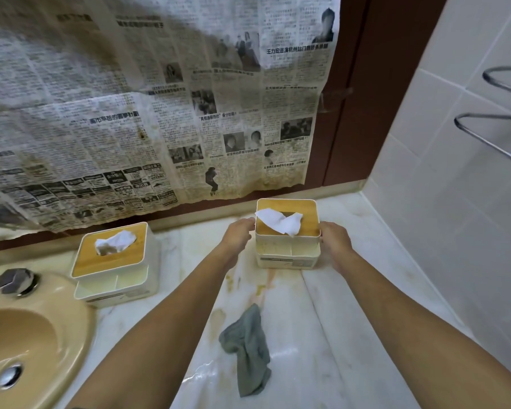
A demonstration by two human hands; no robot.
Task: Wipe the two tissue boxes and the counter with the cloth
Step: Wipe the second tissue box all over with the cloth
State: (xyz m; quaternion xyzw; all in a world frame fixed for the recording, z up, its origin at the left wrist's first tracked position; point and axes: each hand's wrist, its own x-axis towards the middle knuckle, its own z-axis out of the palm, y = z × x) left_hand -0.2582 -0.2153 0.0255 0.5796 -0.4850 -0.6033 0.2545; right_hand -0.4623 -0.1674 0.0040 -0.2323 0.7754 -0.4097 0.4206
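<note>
Two white tissue boxes with wooden lids stand on the marble counter [351, 290]. The right tissue box [286, 249] sits near the back wall, a white tissue sticking out of its lid. My left hand [238, 236] grips its left side and my right hand [334, 242] grips its right side. The left tissue box [115, 261] stands beside the sink, apart from both hands. A grey-green cloth [248, 349] lies crumpled on the counter between my forearms, nearer the front edge. Yellowish stains mark the counter in front of the right box.
A beige sink [33, 343] with a metal drain and grey tap handles fills the lower left. Stained newspaper [148, 113] hangs over the back wall. A white tiled wall [455, 202] with a metal towel rail [490, 131] bounds the right side.
</note>
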